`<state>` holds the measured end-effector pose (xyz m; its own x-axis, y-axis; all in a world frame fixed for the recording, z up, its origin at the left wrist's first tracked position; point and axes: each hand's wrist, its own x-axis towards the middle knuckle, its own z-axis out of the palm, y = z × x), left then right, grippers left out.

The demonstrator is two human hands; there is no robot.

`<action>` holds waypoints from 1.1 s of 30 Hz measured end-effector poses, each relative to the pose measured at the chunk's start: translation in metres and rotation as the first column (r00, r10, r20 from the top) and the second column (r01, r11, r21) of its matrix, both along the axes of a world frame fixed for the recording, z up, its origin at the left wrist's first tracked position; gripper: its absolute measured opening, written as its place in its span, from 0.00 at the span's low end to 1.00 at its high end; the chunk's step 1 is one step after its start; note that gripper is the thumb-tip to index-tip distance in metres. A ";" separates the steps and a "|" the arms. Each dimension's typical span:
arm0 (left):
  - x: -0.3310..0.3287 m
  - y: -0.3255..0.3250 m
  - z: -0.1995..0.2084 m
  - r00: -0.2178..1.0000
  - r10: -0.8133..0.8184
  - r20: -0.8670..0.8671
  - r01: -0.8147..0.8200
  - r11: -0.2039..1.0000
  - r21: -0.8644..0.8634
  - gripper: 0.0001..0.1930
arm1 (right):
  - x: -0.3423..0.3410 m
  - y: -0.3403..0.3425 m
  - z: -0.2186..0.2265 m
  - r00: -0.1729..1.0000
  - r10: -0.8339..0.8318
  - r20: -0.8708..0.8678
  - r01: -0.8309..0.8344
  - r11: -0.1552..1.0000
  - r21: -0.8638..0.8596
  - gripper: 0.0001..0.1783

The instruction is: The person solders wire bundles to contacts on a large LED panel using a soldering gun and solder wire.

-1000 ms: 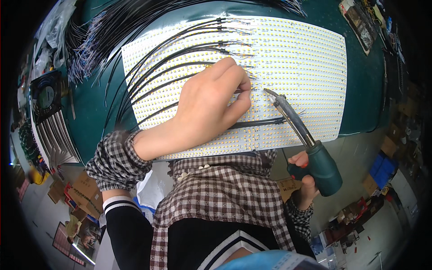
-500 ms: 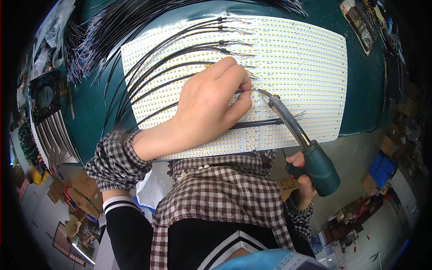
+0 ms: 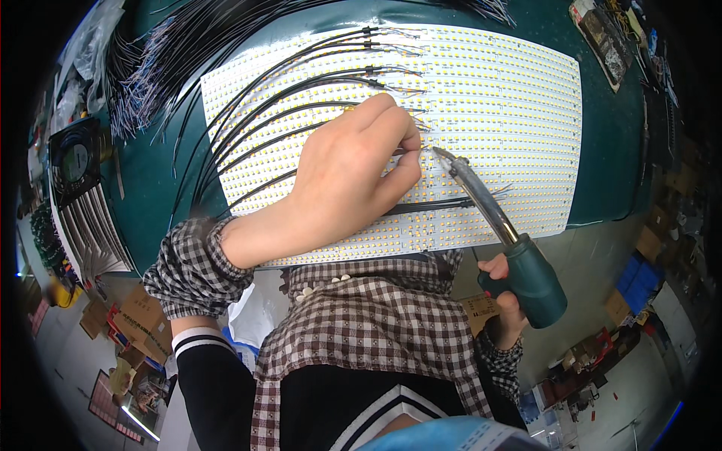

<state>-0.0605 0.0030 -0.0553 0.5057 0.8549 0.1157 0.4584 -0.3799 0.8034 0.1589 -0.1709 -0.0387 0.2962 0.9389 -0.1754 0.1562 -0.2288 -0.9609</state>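
A white LED circuit board panel (image 3: 511,113) with rows of small yellow LEDs lies before me on the table. My left hand (image 3: 353,161) rests over its middle, thumb and fingers pinching the end of a black cable. In my right hand (image 3: 505,289) is a green-handled soldering iron (image 3: 535,282), its tip touching or very near the board just right of the pinched wire end. Several black cables (image 3: 278,83) with thin bare-ended wires lie along the board's left half. Another pair of black cables (image 3: 440,205) runs below my left hand.
A big bundle of black cables (image 3: 203,45) lies on the green table (image 3: 150,180) at the back left. A black fan (image 3: 79,158) stands at the left edge near stacked white strips (image 3: 94,233). At the far right is a dark, stained tray (image 3: 602,41).
Almost nothing differs. The soldering iron's tip has shifted very slightly upward; my left hand keeps its pinch in the same place.
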 end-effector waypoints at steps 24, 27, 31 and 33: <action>-0.046 -0.006 0.042 0.998 -0.021 -0.051 0.004 0.952 -0.305 0.13 | 0.032 0.002 -0.006 0.997 -0.027 -0.069 0.032 0.996 0.077 0.38; -0.087 -0.008 0.050 0.997 0.036 -0.073 -0.058 0.940 -0.336 0.07 | 0.032 0.012 -0.003 0.984 -0.093 -0.154 0.114 0.985 0.133 0.41; -0.119 -0.015 0.061 0.908 0.201 -0.367 -0.282 0.942 -0.183 0.06 | 0.043 0.005 -0.011 0.954 -0.108 -0.281 0.151 0.979 0.136 0.50; -0.109 -0.021 0.052 0.797 0.329 -0.507 -0.263 0.944 0.200 0.10 | 0.036 0.011 -0.008 0.959 -0.103 -0.265 0.144 0.980 0.139 0.49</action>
